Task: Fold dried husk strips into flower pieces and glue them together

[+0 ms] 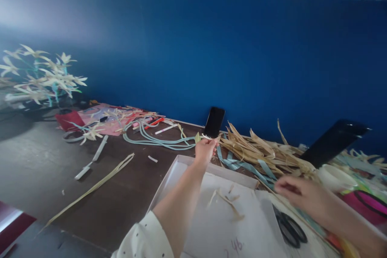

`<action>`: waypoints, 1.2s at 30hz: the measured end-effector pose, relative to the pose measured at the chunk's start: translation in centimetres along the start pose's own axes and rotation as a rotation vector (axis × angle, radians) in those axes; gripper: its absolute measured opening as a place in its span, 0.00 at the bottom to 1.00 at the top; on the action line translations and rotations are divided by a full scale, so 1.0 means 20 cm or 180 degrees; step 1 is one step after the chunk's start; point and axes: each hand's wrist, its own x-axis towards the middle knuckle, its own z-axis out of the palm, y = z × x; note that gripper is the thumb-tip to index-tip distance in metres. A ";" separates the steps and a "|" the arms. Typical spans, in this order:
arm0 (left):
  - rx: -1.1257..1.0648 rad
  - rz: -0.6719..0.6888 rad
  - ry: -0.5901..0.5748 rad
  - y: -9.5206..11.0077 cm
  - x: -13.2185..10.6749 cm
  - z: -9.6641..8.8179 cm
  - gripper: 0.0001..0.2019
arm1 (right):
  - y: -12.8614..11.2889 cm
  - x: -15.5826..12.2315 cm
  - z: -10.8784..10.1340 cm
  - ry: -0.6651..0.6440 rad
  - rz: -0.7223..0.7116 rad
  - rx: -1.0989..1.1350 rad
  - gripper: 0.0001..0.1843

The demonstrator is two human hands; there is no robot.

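Observation:
My left hand (205,150) reaches over the far edge of a shallow white box (165,187), its fingers closed. Small pale husk tips (197,137) poke out at the fingers; most of what they pinch is hidden. Light blue cords (157,144) lie to its left and a heap of dried corn husks (250,145) to its right. My right hand (292,191) is smeared by motion, its fingers loosely curled above the box's right side. Below it are black-handled scissors (292,227). Husk scraps (229,205) lie inside the box, near handwritten marks.
A black phone (214,122) leans on the blue wall. Husk flowers (51,74) stand at left, beside pink paper and pens (154,123). A long husk strip (93,188) crosses the dark table. At right are a dark upright object (332,143) and a white cup (337,177).

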 end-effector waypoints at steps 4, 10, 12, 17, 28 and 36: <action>0.0026 0.0031 -0.0034 0.01 -0.01 0.00 0.09 | -0.31 0.12 0.10 0.0128 0.0084 0.1398 0.19; 0.0104 0.0079 -0.0034 0.00 0.01 -0.01 0.11 | -0.65 0.32 0.44 0.0456 0.0674 0.2782 0.22; 0.0090 0.0040 0.0017 -0.02 0.03 -0.01 0.12 | -0.68 0.36 0.52 0.0472 0.0720 0.2923 0.24; 0.0231 0.0211 -0.0028 -0.07 0.06 -0.01 0.12 | -0.60 0.39 0.59 0.0536 0.0506 0.2770 0.24; -0.0054 -0.0003 -0.0442 -0.02 0.02 -0.01 0.12 | -0.51 0.36 0.52 0.1064 0.0229 0.1970 0.20; -0.0536 0.0027 -0.0202 -0.04 0.05 -0.03 0.14 | -0.46 0.37 0.55 0.1071 0.0386 0.2485 0.19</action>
